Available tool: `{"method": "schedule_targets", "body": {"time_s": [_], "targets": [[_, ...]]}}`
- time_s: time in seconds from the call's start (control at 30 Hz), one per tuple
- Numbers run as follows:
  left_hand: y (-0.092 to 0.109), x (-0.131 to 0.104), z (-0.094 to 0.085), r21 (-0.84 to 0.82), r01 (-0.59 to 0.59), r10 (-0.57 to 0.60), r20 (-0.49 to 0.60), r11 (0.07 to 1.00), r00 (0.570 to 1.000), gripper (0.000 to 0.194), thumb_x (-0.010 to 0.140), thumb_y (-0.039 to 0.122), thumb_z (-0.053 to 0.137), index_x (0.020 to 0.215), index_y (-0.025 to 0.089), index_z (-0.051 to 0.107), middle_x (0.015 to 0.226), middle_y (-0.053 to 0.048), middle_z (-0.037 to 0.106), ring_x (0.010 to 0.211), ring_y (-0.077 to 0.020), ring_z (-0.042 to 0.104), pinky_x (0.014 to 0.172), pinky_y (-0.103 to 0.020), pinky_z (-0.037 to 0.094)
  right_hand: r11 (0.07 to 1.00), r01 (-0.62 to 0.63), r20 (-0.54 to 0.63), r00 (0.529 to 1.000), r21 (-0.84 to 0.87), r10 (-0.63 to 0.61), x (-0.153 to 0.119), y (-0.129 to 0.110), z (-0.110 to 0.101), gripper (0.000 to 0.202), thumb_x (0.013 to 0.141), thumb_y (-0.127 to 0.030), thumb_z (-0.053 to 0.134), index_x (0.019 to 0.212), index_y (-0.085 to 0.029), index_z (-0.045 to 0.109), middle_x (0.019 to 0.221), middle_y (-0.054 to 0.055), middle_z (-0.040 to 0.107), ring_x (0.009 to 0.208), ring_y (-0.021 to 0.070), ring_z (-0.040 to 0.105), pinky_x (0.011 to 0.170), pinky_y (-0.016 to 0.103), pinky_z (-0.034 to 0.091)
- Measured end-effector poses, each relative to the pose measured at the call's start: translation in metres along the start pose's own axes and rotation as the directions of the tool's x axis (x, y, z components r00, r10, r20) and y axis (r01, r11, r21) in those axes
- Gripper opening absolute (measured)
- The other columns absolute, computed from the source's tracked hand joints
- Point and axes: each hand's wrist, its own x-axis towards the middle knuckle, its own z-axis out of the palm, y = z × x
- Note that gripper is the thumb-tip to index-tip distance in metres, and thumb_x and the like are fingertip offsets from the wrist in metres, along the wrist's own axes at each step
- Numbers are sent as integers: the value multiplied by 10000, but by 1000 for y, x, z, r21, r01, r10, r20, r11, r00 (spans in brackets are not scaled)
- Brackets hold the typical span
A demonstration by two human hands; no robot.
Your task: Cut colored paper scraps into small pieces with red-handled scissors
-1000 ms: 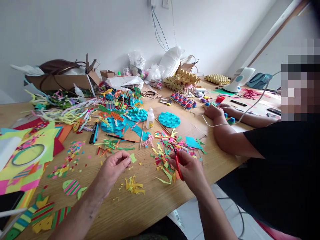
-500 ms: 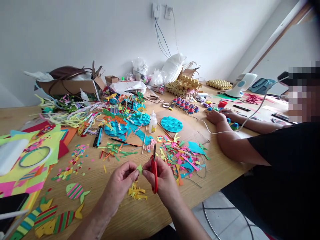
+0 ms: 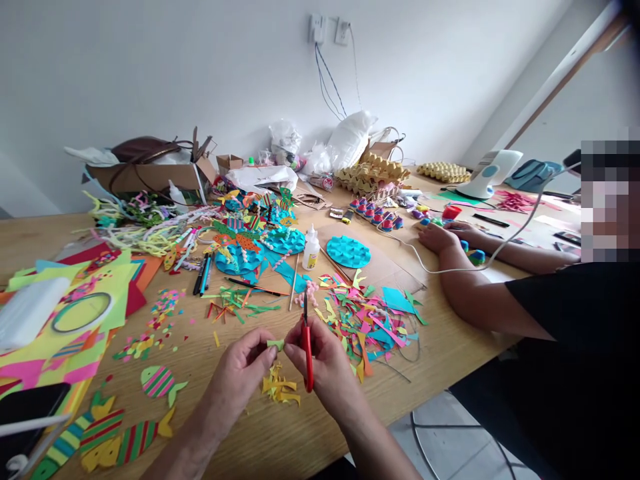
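My left hand (image 3: 241, 367) is closed, pinching a small light green paper piece (image 3: 275, 345) between thumb and fingers. Red-handled scissors (image 3: 309, 360) are in my right hand (image 3: 327, 370), blades pointing up and away. The right fingertips meet the paper's right edge. Below the hands lies a little pile of yellow paper scraps (image 3: 281, 387). To the left are a striped paper fish (image 3: 159, 383) in green and pink, and several more striped paper fish (image 3: 137, 441) nearer the table's front edge.
Colourful paper scraps (image 3: 370, 320) spread right of the hands. A white glue bottle (image 3: 311, 252) stands beyond them, beside a turquoise egg-carton disc (image 3: 349, 251). Coloured paper sheets (image 3: 120, 313) lie left. A co-worker's arms (image 3: 465, 287) rest on the table at right, near a white cable (image 3: 425, 268).
The green paper piece has turned between my fingers and looks flatter. The whole view has shifted slightly, so things sit a little further right and lower. Both hands keep their holds.
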Motion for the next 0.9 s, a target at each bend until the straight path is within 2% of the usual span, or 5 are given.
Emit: {"method": "schedule_targets", "body": {"time_s": [0.23, 0.33, 0.43, 0.53, 0.9], "targets": [[-3, -1, 4, -47, -7, 5, -46, 999, 999, 129, 725, 282, 570, 640, 185, 560, 569, 51, 468, 571, -131, 440, 545, -208, 372, 1000, -3, 1, 1000, 6, 3, -2, -4, 2, 224, 724, -359, 605, 714, -190, 457, 652, -35, 457, 581, 111, 408, 526, 214, 346], [-4, -2, 2, -123, -29, 12, -130, 992, 991, 93, 750, 278, 565, 710, 195, 582, 608, 47, 514, 619, -138, 485, 597, -207, 402, 988, 45, 48, 998, -146, -39, -10, 0, 1, 236, 752, -381, 560, 688, -190, 436, 641, -30, 453, 586, 117, 399, 539, 221, 323], [-6, -2, -1, -163, -68, 44, -145, 984, 988, 92, 787, 276, 543, 746, 205, 583, 628, 46, 523, 649, -136, 492, 634, -204, 409, 959, 47, 115, 993, -281, -15, -21, 9, 2, 258, 770, -406, 516, 663, -191, 419, 596, -39, 405, 558, 114, 357, 518, 225, 272], [-8, -2, -2, -184, -110, 81, -158, 977, 984, 104, 813, 289, 531, 749, 214, 565, 627, 51, 500, 651, -131, 474, 648, -203, 404, 936, 40, 107, 994, -351, -2, -26, 17, 6, 270, 755, -411, 513, 648, -197, 386, 584, -42, 384, 542, 112, 328, 508, 226, 245], [-7, -1, 5, -185, -111, 84, -151, 976, 985, 105, 799, 254, 533, 715, 201, 569, 605, 51, 505, 615, -123, 474, 600, -188, 406, 937, 68, 105, 994, -342, -33, -18, 13, 12, 220, 723, -309, 510, 624, -203, 345, 551, -57, 347, 507, 97, 299, 478, 207, 214]]}}
